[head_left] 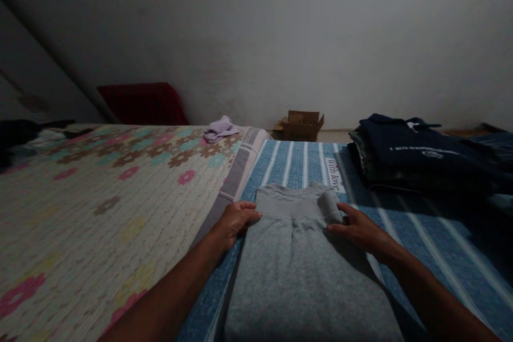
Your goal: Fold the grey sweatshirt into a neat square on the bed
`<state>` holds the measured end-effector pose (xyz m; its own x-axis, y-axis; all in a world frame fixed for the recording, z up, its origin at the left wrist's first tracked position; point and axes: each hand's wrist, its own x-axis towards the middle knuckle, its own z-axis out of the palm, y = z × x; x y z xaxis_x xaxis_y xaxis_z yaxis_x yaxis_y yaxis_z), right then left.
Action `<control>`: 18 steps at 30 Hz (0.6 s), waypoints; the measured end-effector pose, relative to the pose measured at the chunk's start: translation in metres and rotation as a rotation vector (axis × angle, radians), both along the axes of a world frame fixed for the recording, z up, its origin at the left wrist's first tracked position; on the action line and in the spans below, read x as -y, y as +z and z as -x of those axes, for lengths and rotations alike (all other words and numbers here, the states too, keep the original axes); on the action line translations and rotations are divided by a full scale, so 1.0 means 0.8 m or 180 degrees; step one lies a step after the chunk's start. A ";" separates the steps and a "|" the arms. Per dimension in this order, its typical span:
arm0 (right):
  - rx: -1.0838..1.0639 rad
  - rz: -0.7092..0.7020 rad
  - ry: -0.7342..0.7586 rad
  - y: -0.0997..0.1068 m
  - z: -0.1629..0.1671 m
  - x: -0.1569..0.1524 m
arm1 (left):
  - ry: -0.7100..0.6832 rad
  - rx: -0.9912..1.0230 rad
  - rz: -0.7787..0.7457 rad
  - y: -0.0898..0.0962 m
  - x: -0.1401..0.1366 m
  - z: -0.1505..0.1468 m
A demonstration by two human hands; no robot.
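A folded grey sweatshirt (294, 272) lies in front of me on a blue striped bed cover (276, 160), its neckline pointing away. Across it near the top runs a smooth ribbed band, with soft gathers below. My left hand (236, 219) pinches the garment's left edge at the end of this band. On the opposite side, my right hand (356, 227) has thumb and fingers closed at a turned-in ribbed part that looks like a cuff. The fingertips of the right hand are partly hidden by the fabric.
To the right stands a stack of folded dark clothes (417, 149). On the left spreads a flowered bed cover (132, 214) with a lilac cloth (220, 129) on it. By the wall are an open cardboard box (301, 129) and a dark red panel (142, 104).
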<state>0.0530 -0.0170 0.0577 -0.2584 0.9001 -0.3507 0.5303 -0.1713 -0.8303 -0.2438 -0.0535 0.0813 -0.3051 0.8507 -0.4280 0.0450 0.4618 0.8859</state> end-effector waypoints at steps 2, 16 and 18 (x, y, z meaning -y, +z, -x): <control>0.0131 -0.0085 0.0053 -0.003 -0.003 0.001 | -0.0121 -0.0456 0.0153 0.004 0.008 0.001; 0.0197 0.0034 0.0076 -0.006 -0.006 0.003 | -0.1474 -0.1674 0.0246 -0.009 0.020 0.019; -0.0048 0.0222 -0.0044 -0.006 -0.005 0.006 | -0.1507 -0.1574 0.0246 -0.009 0.020 0.019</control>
